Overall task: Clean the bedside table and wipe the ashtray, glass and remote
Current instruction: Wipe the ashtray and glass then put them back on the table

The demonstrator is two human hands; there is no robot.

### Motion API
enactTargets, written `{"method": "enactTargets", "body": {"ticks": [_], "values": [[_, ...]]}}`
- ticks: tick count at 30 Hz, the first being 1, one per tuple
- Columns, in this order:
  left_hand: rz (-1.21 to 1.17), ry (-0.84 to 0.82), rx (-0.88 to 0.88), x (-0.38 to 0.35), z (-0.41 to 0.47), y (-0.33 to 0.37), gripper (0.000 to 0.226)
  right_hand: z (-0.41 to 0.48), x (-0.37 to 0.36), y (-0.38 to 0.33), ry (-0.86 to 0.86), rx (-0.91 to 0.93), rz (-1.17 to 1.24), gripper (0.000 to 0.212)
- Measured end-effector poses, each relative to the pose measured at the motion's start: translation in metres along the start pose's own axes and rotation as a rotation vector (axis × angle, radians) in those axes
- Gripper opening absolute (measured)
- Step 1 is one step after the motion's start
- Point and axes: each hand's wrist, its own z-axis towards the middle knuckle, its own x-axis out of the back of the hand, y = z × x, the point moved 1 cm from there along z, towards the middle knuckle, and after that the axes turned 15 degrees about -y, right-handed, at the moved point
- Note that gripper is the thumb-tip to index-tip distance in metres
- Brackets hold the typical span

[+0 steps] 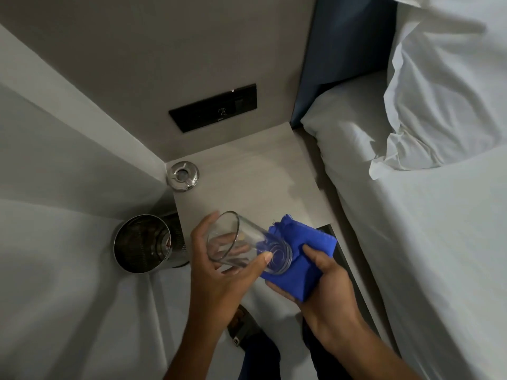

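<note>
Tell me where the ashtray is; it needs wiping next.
The ashtray sits in the far left corner of the bedside table, against the wall, below the black switch panel and beyond the bin.

You have nothing legible here: the marks on the black wall panel [213, 108] are too small and blurred to read.

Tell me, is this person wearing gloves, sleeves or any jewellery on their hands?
No. The left hand and right hand are bare, with no gloves, rings or watch visible. Both forearms are uncovered as far as the frame shows; no sleeves appear.
</note>
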Motion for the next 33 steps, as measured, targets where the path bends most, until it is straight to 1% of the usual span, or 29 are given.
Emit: {"method": "enactTargets", "body": {"ticks": [4, 6, 9, 11, 13, 16, 17, 19, 20, 21, 23, 25, 27, 30, 33], "values": [[0.048, -0.028, 0.042, -0.003, 0.011, 0.009, 0.083, 0.007, 0.008, -0.005, 0.001, -0.012, 0.014, 0.03], [0.127, -0.043, 0.046, -0.007, 0.015, 0.015, 0.073, 0.009, 0.012, -0.011, 0.021, 0.005, -0.004, 0.028], [0.31, -0.086, 0.105, -0.006, 0.016, 0.021, 0.071, 0.014, 0.011, -0.026, 0.02, 0.051, -0.15, 0.029], [0.425, -0.164, 0.175, 0.003, 0.018, 0.022, 0.073, 0.018, 0.003, -0.036, 0.027, 0.068, -0.304, 0.031], [0.535, -0.301, 0.245, 0.015, 0.026, 0.022, 0.076, 0.023, -0.006, -0.041, 0.016, 0.086, -0.413, 0.035], [0.697, -0.525, 0.292, 0.019, 0.042, 0.019, 0.091, 0.028, -0.026, -0.047, -0.086, 0.165, -0.588, 0.045], [0.68, -0.553, 0.287, 0.016, 0.046, 0.015, 0.087, 0.03, -0.032, -0.049, -0.107, 0.196, -0.624, 0.047], [0.525, -0.524, 0.305, 0.006, 0.053, 0.001, 0.059, 0.038, -0.04, -0.053, -0.133, 0.236, -0.668, 0.047], [0.425, -0.489, 0.329, 0.002, 0.056, -0.006, 0.052, 0.042, -0.042, -0.055, -0.131, 0.247, -0.688, 0.046], [0.326, -0.452, 0.35, -0.003, 0.059, -0.014, 0.051, 0.047, -0.042, -0.058, -0.129, 0.255, -0.712, 0.043], [0.159, -0.374, 0.367, -0.012, 0.071, -0.028, 0.055, 0.057, -0.034, -0.06, -0.119, 0.257, -0.758, 0.04], [0.063, -0.28, 0.357, -0.021, 0.093, -0.035, 0.053, 0.065, -0.018, -0.059, -0.11, 0.238, -0.846, 0.044], [0.059, -0.208, 0.323, -0.027, 0.122, -0.034, 0.055, 0.072, 0.003, -0.061, -0.079, 0.209, -0.954, 0.048], [0.121, -0.199, 0.289, -0.038, 0.172, -0.03, 0.065, 0.087, 0.035, -0.07, 0.007, 0.128, -1.01, 0.046], [0.329, -0.17, 0.278, -0.058, 0.228, -0.035, 0.069, 0.102, 0.061, -0.085, 0.162, 0.037, -0.85, 0.042]]}}
